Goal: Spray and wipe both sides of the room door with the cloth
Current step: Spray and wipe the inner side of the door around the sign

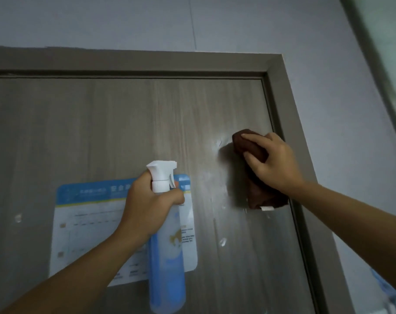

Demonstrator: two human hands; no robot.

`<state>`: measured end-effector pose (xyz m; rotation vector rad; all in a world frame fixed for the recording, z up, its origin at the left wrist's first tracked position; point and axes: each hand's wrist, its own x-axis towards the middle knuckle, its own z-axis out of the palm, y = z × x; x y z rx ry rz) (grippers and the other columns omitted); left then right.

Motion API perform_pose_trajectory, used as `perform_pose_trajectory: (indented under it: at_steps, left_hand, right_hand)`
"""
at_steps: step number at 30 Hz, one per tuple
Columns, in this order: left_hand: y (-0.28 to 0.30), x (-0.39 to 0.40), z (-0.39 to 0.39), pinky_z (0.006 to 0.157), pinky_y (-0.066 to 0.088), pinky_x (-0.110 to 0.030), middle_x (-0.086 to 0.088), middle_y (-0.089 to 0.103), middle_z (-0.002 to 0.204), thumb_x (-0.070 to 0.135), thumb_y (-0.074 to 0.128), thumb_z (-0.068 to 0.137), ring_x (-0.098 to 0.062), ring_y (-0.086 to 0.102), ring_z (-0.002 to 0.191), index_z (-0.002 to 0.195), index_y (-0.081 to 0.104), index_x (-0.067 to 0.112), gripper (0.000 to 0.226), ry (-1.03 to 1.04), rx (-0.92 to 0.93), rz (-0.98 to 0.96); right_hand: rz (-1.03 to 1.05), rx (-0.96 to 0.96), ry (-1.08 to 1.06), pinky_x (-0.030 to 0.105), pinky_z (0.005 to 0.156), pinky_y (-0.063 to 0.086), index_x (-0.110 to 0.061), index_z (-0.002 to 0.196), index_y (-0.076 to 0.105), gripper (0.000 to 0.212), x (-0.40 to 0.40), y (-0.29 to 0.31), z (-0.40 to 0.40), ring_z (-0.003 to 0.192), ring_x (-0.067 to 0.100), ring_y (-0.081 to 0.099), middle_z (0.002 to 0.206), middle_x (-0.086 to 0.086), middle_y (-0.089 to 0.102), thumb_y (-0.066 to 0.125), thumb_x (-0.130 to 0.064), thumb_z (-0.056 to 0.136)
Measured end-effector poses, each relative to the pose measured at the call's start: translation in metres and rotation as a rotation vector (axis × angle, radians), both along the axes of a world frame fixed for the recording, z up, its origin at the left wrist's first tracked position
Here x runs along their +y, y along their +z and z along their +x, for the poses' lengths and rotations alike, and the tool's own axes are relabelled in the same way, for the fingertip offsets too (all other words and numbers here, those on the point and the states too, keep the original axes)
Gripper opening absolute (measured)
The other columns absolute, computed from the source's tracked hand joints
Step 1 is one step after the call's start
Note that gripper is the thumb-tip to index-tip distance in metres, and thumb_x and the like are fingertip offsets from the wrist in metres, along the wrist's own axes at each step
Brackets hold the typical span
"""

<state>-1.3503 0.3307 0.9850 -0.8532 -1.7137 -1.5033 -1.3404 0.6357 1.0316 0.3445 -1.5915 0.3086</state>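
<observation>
The door is a grey-brown wood-grain panel, seen from below and close up, set in a matching frame whose top right corner shows against a pale wall. The right hand presses a dark brown cloth flat against the door near its right edge, a little below the top right corner; the fingers are spread and curled over the upper part of the bunched cloth, grasping it, while the rest of the cloth hangs down below the wrist with a small white tag at its lower end. The cloth touches the door panel and lies just beside the frame's inner edge. The left hand grips the neck of a spray bottle, fingers wrapped round it just under the white trigger head, nozzle pointing toward the right edge of the door. The bottle is translucent with a blue liquid, held upright and slightly tilted in front of the door's middle. Behind it a blue and white printed notice is stuck flat on the door, partly covered by the left hand and the bottle. Wet streaks and small droplets glisten on the panel between the notice and the cloth.
</observation>
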Motion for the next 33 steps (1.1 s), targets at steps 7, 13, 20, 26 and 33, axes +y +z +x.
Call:
perform_pose_trajectory:
  at_steps: [7, 13, 20, 26, 33]
  left_hand:
    - [-0.005, 0.055, -0.001, 0.056, 0.047, -0.023, 0.003, 0.065, 0.068, 0.020, 0.072, 0.056, -0.010, 0.061, 0.063, 0.085, 0.068, 0.007, 0.032, -0.096, 0.000, -0.128]
    - [-0.012, 0.081, -0.002, 0.049, 0.043, -0.020, 0.004, 0.060, 0.064, 0.019, 0.071, 0.056, -0.008, 0.056, 0.057, 0.082, 0.062, 0.007, 0.029, -0.096, 0.014, -0.237]
    - [-0.021, 0.099, -0.007, 0.058, 0.047, -0.030, 0.004, 0.064, 0.069, 0.022, 0.072, 0.056, -0.009, 0.060, 0.062, 0.082, 0.067, 0.014, 0.028, -0.109, -0.033, -0.267]
    - [-0.043, 0.112, -0.002, 0.058, 0.046, -0.027, -0.003, 0.067, 0.070, 0.024, 0.072, 0.056, -0.007, 0.059, 0.061, 0.083, 0.069, 0.014, 0.029, -0.138, -0.092, -0.290]
    - [-0.066, 0.122, 0.002, 0.056, 0.045, -0.024, 0.000, 0.064, 0.068, 0.013, 0.072, 0.064, -0.007, 0.058, 0.061, 0.086, 0.068, 0.009, 0.022, -0.196, -0.066, -0.284]
  right_hand:
    - [-0.174, 0.047, -0.025, 0.012, 0.078, 0.041, -0.034, 0.143, 0.058, 0.050, 0.043, -0.039, -0.004, 0.090, 0.007, 0.052, 0.108, -0.003, 0.057, 0.069, -0.034, 0.094]
    - [-0.169, 0.046, -0.051, 0.013, 0.079, 0.041, -0.037, 0.142, 0.058, 0.051, 0.054, -0.058, -0.009, 0.089, 0.004, 0.050, 0.106, -0.005, 0.056, 0.070, -0.034, 0.093]
    - [-0.164, 0.043, -0.056, 0.022, 0.078, 0.048, -0.037, 0.141, 0.058, 0.050, 0.055, -0.071, -0.011, 0.089, 0.008, 0.053, 0.106, -0.004, 0.058, 0.071, -0.035, 0.093]
    - [-0.166, 0.044, -0.043, 0.030, 0.077, 0.055, -0.034, 0.142, 0.058, 0.050, 0.059, -0.089, -0.009, 0.089, 0.010, 0.054, 0.107, -0.002, 0.058, 0.067, -0.037, 0.093]
    - [-0.210, 0.040, 0.010, 0.031, 0.078, 0.057, -0.031, 0.142, 0.059, 0.051, 0.060, -0.115, -0.006, 0.093, 0.012, 0.057, 0.111, -0.003, 0.059, 0.065, -0.036, 0.092]
